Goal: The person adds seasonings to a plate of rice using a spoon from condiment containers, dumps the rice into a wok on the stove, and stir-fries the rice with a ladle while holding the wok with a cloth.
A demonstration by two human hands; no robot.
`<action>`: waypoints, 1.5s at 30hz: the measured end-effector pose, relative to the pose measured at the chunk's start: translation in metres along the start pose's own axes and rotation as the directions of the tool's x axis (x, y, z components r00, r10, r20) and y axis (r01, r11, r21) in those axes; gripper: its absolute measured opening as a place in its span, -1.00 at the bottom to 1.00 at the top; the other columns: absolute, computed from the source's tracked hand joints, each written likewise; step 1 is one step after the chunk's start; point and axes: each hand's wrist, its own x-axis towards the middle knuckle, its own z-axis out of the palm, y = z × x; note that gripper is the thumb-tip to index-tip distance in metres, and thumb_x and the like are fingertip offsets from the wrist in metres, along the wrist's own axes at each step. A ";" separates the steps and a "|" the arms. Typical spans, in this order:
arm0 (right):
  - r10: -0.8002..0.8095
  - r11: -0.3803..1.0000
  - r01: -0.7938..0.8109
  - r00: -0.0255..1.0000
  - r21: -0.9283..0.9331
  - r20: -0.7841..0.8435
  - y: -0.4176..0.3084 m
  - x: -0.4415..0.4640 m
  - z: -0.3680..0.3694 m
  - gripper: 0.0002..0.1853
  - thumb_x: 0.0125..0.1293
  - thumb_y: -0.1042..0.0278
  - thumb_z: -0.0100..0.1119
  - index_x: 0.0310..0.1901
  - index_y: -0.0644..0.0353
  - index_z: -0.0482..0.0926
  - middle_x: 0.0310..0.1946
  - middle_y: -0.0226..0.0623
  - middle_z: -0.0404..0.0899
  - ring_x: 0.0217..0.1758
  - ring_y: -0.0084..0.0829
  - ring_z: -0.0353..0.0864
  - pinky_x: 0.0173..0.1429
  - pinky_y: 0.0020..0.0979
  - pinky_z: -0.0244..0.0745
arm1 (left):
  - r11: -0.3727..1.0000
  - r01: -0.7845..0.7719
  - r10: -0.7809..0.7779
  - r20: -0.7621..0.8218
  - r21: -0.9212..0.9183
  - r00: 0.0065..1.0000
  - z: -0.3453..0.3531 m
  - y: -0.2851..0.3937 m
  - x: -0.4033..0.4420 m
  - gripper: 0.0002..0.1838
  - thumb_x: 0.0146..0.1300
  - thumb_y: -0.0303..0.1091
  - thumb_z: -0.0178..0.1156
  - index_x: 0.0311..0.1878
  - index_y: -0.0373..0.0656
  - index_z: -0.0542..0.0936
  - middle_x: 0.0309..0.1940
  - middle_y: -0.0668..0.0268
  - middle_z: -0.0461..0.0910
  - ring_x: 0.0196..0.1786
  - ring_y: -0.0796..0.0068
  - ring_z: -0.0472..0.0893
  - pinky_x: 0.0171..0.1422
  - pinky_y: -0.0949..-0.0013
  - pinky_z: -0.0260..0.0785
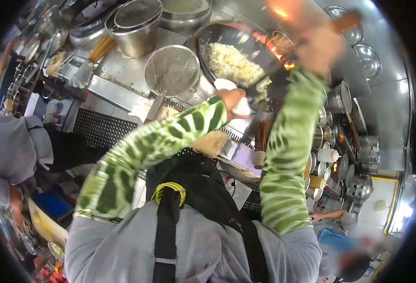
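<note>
My left hand (232,100) is closed around a folded white cloth (241,107) at the near edge of a large dark wok (276,94). Pale, yellowish chopped food, perhaps fried rice or egg, (231,61) lies in the wok, with some bits blurred by motion above it. Over the wok's right side, my right hand (318,49) is smeared by motion but wrapped round a wooden-handled cooking tool (347,22). The tool's working end cannot be made out clearly. Orange flames (276,49) show at the wok's far right edge.
A round mesh strainer (172,70) lies left of the wok, beside steel pots (137,28). A bamboo brush (261,146) stands near the counter's front. Bowls and squeeze bottles (328,155) line the right side. Co-workers (10,146) are at the left and lower right.
</note>
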 end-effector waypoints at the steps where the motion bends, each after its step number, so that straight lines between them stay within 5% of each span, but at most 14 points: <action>1: -0.075 0.997 0.072 0.995 -0.037 -0.073 0.036 0.008 0.009 -0.86 0.13 0.48 0.14 -0.27 0.32 0.49 -0.58 -0.35 0.47 -0.56 -0.40 0.50 -0.41 -0.40 0.44 | 0.992 -0.086 0.087 -0.006 0.089 0.996 -0.022 -0.023 0.023 -0.79 0.25 -0.39 0.08 -0.11 -0.31 0.43 -0.30 0.14 0.49 -0.30 0.17 0.57 -0.17 0.19 0.62; 9: 0.064 0.973 -0.183 0.794 0.138 0.604 -0.029 0.115 -0.097 -0.89 0.19 0.54 0.06 -0.23 0.26 0.49 -0.50 -0.36 0.49 -0.42 -0.44 0.55 -0.45 -0.42 0.43 | 0.837 -0.125 0.158 -0.017 0.533 0.987 -0.045 -0.056 -0.043 -0.85 0.18 -0.51 0.12 -0.19 -0.34 0.52 -0.25 0.03 0.56 -0.15 0.17 0.63 -0.12 0.05 0.59; 13: 0.081 0.991 -0.099 0.979 0.089 0.184 -0.010 0.002 -0.005 -0.83 0.06 0.44 0.20 -0.31 0.27 0.48 -0.53 -0.32 0.54 -0.56 -0.46 0.48 -0.48 -0.35 0.38 | 0.996 -0.046 0.059 -0.173 0.079 0.983 -0.001 -0.010 0.001 -0.85 0.24 -0.45 0.06 -0.19 -0.33 0.50 -0.26 0.01 0.53 -0.25 0.18 0.59 -0.12 0.11 0.64; 15: -0.405 0.750 0.341 0.914 -0.566 0.013 0.114 0.089 -0.001 -0.83 0.05 0.41 0.23 -0.33 0.26 0.48 -0.60 -0.35 0.50 -0.58 -0.44 0.48 -0.45 -0.27 0.40 | 0.981 -0.133 0.132 0.016 0.139 0.991 -0.052 -0.052 0.035 -0.77 0.25 -0.48 0.01 -0.11 -0.46 0.43 -0.17 -0.02 0.53 -0.15 0.12 0.59 -0.13 0.12 0.64; 17: -0.530 0.413 0.665 0.731 -0.622 0.430 0.074 0.123 -0.051 -0.85 0.12 0.38 0.20 -0.32 0.25 0.51 -0.56 -0.32 0.52 -0.51 -0.38 0.54 -0.38 -0.27 0.46 | 0.984 -0.035 0.044 -0.045 0.173 0.998 -0.066 -0.071 0.009 -0.72 0.23 -0.54 -0.01 -0.03 -0.52 0.42 -0.12 -0.03 0.55 -0.07 0.12 0.60 -0.14 0.18 0.62; 19: -0.414 0.550 0.640 0.767 -0.537 0.490 0.023 0.122 -0.057 -0.87 0.15 0.38 0.18 -0.32 0.24 0.54 -0.52 -0.30 0.55 -0.45 -0.36 0.57 -0.31 -0.28 0.50 | 0.960 -0.058 0.084 -0.086 0.274 0.993 -0.066 -0.074 -0.028 -0.67 0.14 -0.59 0.03 -0.01 -0.53 0.46 -0.13 -0.02 0.58 -0.05 0.14 0.62 -0.08 0.24 0.55; 22: 0.298 0.952 -0.268 0.924 -0.150 0.241 -0.044 0.051 -0.045 -0.89 0.13 0.41 0.15 -0.33 0.24 0.57 -0.45 -0.28 0.61 -0.39 -0.37 0.60 -0.23 -0.31 0.53 | 0.695 -0.433 0.357 0.247 0.574 0.901 -0.049 -0.046 -0.038 -0.66 0.08 -0.54 0.15 -0.03 -0.44 0.50 -0.16 0.04 0.60 -0.10 0.14 0.62 0.00 0.21 0.51; 26: -0.451 0.611 0.641 0.765 -0.465 0.460 0.030 0.012 -0.018 -0.83 0.27 0.35 0.09 -0.37 0.29 0.54 -0.55 -0.23 0.53 -0.59 -0.49 0.50 -0.51 -0.46 0.42 | 0.997 -0.067 0.064 0.102 0.030 0.993 -0.023 -0.020 0.012 -0.82 0.16 -0.48 0.13 -0.18 -0.33 0.48 -0.25 0.13 0.53 -0.22 0.12 0.62 -0.17 0.00 0.61; 28: -0.129 0.985 0.131 0.991 0.113 -0.022 0.055 0.015 0.005 -0.83 0.26 0.38 0.11 -0.39 0.32 0.51 -0.59 -0.30 0.49 -0.64 -0.49 0.47 -0.55 -0.52 0.40 | 0.987 -0.143 0.138 0.065 0.078 0.988 -0.052 -0.049 0.027 -0.83 0.15 -0.54 0.08 -0.18 -0.39 0.47 -0.27 0.08 0.53 -0.26 0.12 0.62 -0.23 0.10 0.63; 29: -0.051 0.998 0.058 0.975 -0.029 0.217 0.038 0.017 -0.010 -0.86 0.23 0.40 0.15 -0.37 0.31 0.52 -0.54 -0.29 0.50 -0.61 -0.49 0.48 -0.54 -0.51 0.41 | 0.979 -0.183 0.177 0.066 0.094 0.982 -0.063 -0.062 0.027 -0.82 0.13 -0.56 0.06 -0.19 -0.43 0.46 -0.26 0.05 0.53 -0.29 0.10 0.62 -0.25 0.10 0.63; 32: 0.077 0.941 0.300 0.259 -0.156 0.963 -0.009 -0.046 -0.050 -0.87 0.10 0.48 0.18 -0.28 0.21 0.55 -0.32 -0.27 0.53 -0.18 -0.33 0.50 -0.09 -0.34 0.41 | 0.874 -0.426 0.433 0.026 0.232 0.901 -0.065 -0.069 -0.003 -0.78 0.06 -0.47 0.13 -0.28 -0.46 0.53 -0.39 0.06 0.57 -0.37 0.22 0.62 -0.38 0.24 0.50; 34: 0.097 0.811 0.581 -0.237 0.061 0.967 -0.020 -0.111 -0.071 -0.77 0.07 0.48 0.07 -0.21 0.12 0.61 -0.15 -0.23 0.55 -0.02 -0.17 0.53 0.13 -0.28 0.37 | 0.844 -0.233 0.344 -0.155 0.484 0.926 -0.045 -0.039 0.010 -0.74 0.03 -0.38 0.20 -0.35 -0.47 0.55 -0.44 0.08 0.56 -0.40 0.28 0.61 -0.41 0.26 0.42; 39: 0.325 0.409 0.813 0.293 -0.414 0.899 0.007 -0.203 -0.136 -0.57 0.12 0.43 0.08 0.08 0.21 0.51 0.26 0.28 0.21 0.31 0.19 0.26 0.44 -0.17 0.08 | 0.971 -0.200 0.208 -0.050 0.129 0.977 -0.023 0.007 0.067 -0.73 0.14 -0.40 0.15 -0.32 -0.53 0.49 -0.45 0.02 0.51 -0.48 0.16 0.59 -0.49 0.16 0.57; 45: 0.446 0.630 0.182 0.710 -0.754 0.545 0.075 -0.242 -0.200 -0.38 0.21 0.48 0.02 0.34 0.31 0.20 0.19 0.28 0.31 0.20 0.17 0.35 0.25 -0.15 0.29 | 0.994 0.053 -0.051 -0.020 0.093 0.998 -0.012 0.004 0.070 -0.53 0.14 -0.31 0.27 0.13 -0.07 0.39 -0.03 0.20 0.49 0.05 0.17 0.49 0.11 -0.02 0.48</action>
